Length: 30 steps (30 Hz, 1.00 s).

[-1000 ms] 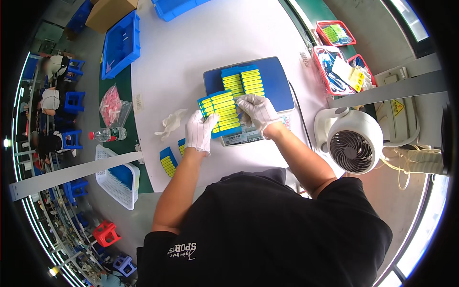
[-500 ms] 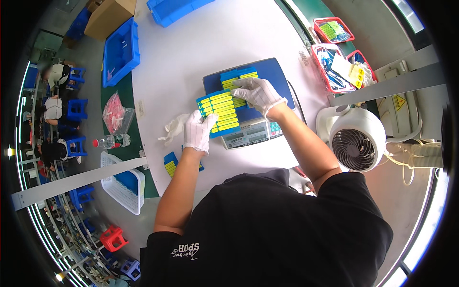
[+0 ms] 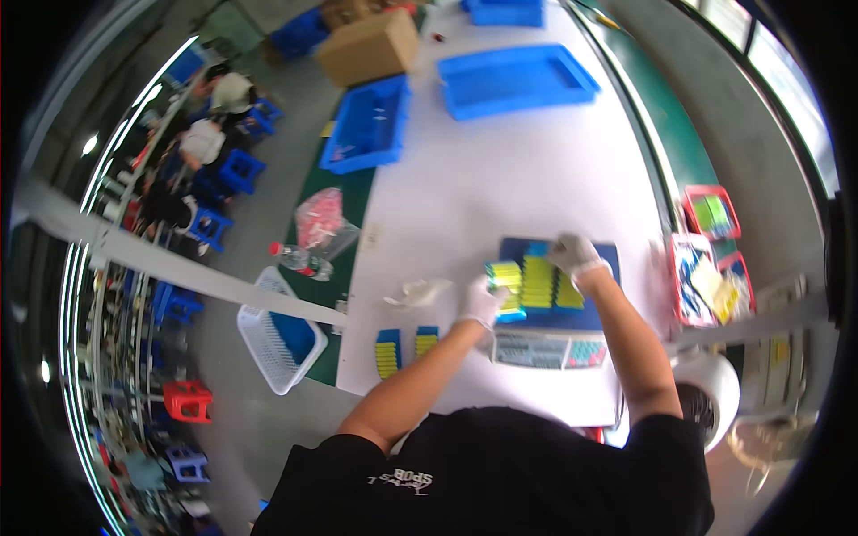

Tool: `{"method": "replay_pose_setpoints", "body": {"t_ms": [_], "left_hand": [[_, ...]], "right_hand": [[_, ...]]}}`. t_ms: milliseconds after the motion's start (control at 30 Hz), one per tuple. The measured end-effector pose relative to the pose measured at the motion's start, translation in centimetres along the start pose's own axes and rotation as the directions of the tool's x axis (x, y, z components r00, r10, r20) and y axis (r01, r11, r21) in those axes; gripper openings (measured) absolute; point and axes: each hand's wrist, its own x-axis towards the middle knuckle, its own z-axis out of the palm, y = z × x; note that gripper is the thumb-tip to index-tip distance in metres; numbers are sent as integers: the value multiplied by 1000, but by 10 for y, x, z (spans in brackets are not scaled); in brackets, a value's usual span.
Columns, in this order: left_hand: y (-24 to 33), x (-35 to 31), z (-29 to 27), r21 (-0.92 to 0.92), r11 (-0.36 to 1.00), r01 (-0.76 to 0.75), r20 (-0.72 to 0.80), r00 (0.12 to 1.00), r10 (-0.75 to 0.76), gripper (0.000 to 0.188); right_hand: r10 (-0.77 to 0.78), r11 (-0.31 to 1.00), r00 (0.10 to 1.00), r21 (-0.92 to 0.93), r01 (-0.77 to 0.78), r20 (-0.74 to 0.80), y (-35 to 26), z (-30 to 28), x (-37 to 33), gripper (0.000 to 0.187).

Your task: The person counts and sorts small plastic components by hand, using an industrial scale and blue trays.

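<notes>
Cards [image 3: 387,357] of blue backing, ranked with short yellow-green bars, are seen at several spots. Nearest, two small ones are laid side by side, slightly apart, on the table [image 3: 500,196], a band of blue left showing above the bars. Farther on, a larger card [image 3: 508,288] is clamped by the gloved left hand [image 3: 481,302] along its left side; it is held at the left edge of the scale [image 3: 523,348], its blue seen at the far and near ends, its rows softened by blur. On the scale's blue plate [image 3: 597,313], two columns [image 3: 537,286] of bars are set side by side. Over their far end the gloved right hand [image 3: 572,255] is placed; whether its fingers are closed on anything cannot be told.
</notes>
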Motion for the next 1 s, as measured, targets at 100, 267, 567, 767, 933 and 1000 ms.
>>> {"method": "replay_pose_setpoints", "body": {"t_ms": [100,267,567,767,933,1000], "left_hand": [[17,-17,-15,263,965,18,-34,999,-10,34],[4,-29,-46,356,934,-14,-131,989,65,32],[-25,-50,-81,-93,995,-26,-116,993,15,30],[27,-72,-66,-300,954,17,29,1000,-9,29],[28,-79,-51,-282,959,-14,107,993,46,28],[39,-89,-49,-450,887,105,165,986,-33,26]], "right_hand": [[68,990,997,-124,-71,-26,-10,1,-10,14],[-50,951,997,-306,29,-60,-35,2,-15,13],[-121,948,939,-319,12,-323,-72,-5,-36,22],[-219,963,966,191,191,141,-114,7,-85,40],[59,786,968,587,-196,243,-107,34,-111,26],[164,591,939,732,-340,303,-106,34,-115,21]]}}
